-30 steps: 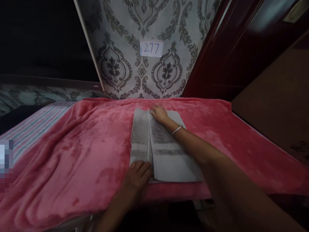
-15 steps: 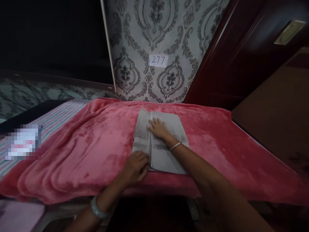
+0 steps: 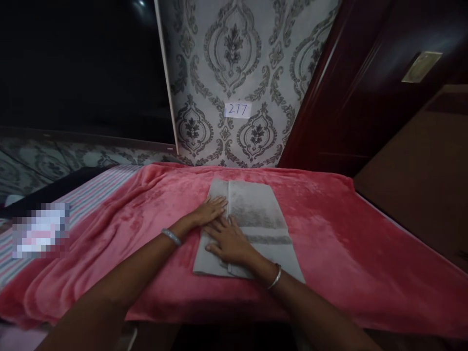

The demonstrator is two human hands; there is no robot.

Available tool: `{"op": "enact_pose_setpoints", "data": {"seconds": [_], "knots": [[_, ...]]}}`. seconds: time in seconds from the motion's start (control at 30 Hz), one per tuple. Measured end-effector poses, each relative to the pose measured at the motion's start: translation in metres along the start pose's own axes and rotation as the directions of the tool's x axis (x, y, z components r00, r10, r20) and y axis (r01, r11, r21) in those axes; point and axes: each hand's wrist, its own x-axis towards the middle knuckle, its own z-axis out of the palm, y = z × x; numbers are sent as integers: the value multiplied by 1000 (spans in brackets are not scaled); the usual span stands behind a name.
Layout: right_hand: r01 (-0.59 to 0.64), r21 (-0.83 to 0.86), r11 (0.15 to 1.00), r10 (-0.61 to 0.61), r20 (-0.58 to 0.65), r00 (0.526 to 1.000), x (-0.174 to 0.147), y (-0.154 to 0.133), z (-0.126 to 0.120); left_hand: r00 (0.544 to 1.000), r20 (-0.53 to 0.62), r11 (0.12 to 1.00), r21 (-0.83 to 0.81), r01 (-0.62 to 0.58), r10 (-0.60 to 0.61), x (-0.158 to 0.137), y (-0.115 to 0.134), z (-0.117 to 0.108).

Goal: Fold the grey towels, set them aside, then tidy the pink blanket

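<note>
A grey folded sheet (image 3: 261,204) with darker smudged bands lies on a pink plush blanket (image 3: 164,195). I cannot tell whether it is paper or cloth. A lengthwise fold runs down it, left of its middle. My left hand (image 3: 210,210) rests flat on the far left part, fingers stretched toward the fold. Just nearer to me, my right hand (image 3: 230,240) lies across the fold with its fingers spread, pressing on the sheet. The two hands are close together, and neither grips anything. Part of the fold is hidden beneath the right hand.
A striped cloth (image 3: 106,187) shows at the left, with a blurred-out item (image 3: 42,231) on it. Behind stand a large dark screen (image 3: 80,73) and a patterned wall bearing a label marked 277 (image 3: 238,110). Dark red panelling (image 3: 340,97) rises at the right.
My left hand has gone from the sheet's near edge to its far left part and opened flat. My right hand has slid nearer along the fold. The near end of the fold lies flatter.
</note>
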Motion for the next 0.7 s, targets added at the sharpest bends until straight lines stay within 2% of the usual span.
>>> {"op": "enact_pose_setpoints", "data": {"seconds": [0.17,0.4,0.6,0.7], "knots": [[-1,54,999,0,14,1000,-1,1,0,999,-3,996,72,47,-47,43,-33,-4],[-1,125,992,-1,20,1000,-2,2,-2,980,-5,971,130,199,-200,91,-57,-18],[8,108,994,-9,9,1000,-2,2,-2,945,-87,934,144,326,-316,103,-56,-22],[8,101,995,-9,3,1000,-1,3,-3,887,-187,880,148,451,-423,97,-44,-26]]}}
